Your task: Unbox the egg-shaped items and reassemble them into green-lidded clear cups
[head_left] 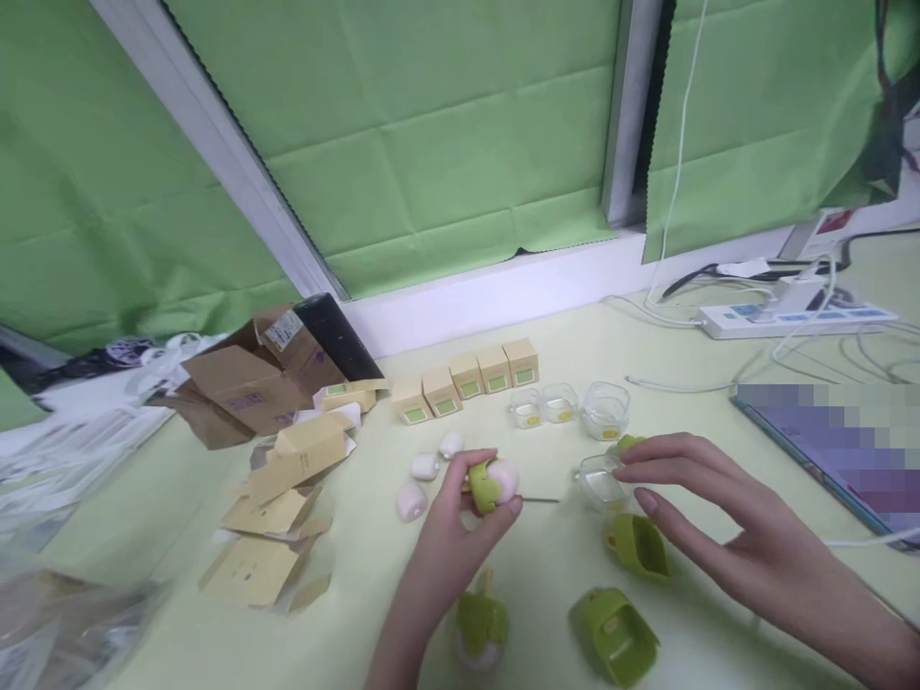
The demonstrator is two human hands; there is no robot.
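My left hand (467, 517) is closed around a small green plastic cover with a rounded white piece (503, 479) in it, held above the table. A thin metal rod, perhaps a screwdriver shaft (540, 499), shows just behind it. My right hand (719, 517) is open, thumb and fingers apart, at the right side of a clear plastic cup (602, 484); whether it touches the cup I cannot tell. Two hollow green covers (638, 548) (618, 637) lie below that hand. Another green-and-white assembly (481, 628) lies near my left forearm. Several white rounded pieces (425, 466) sit left of my left hand.
Several small tan boxes (471, 376) stand in a row at the back, beside more clear cups (605, 410). Opened tan packaging (273, 537) and a brown carton (263, 374) lie at left. A power strip (791, 321), cables and a tablet-like device (826, 460) are at right.
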